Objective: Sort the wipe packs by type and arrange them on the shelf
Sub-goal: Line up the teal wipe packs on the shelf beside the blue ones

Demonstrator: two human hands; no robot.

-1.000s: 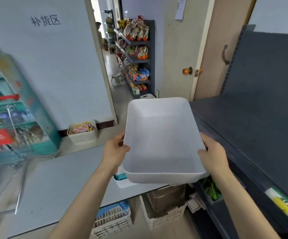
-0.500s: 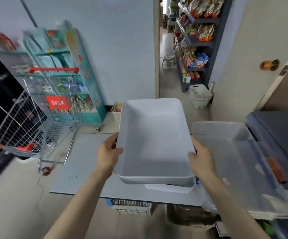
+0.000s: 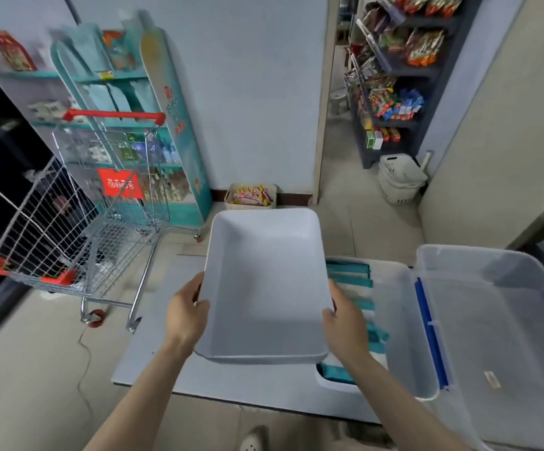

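A white tray (image 3: 264,288) is held up over the table (image 3: 166,336), nothing in it. It is gripped at both long sides: the left hand (image 3: 184,315) is clamped on the left rim, the right hand (image 3: 345,323) on the right, fingers (image 3: 192,288) curled round the edges. The teal-striped wipe packs (image 3: 348,275) are seen lying in a clear bin (image 3: 404,320) just right of the tray, partly hidden by it.

The tray (image 3: 264,288) is over the table (image 3: 247,380), a cart (image 3: 85,229) leftward, wipe packs (image 3: 348,267) in a bin (image 3: 405,320) rightward.
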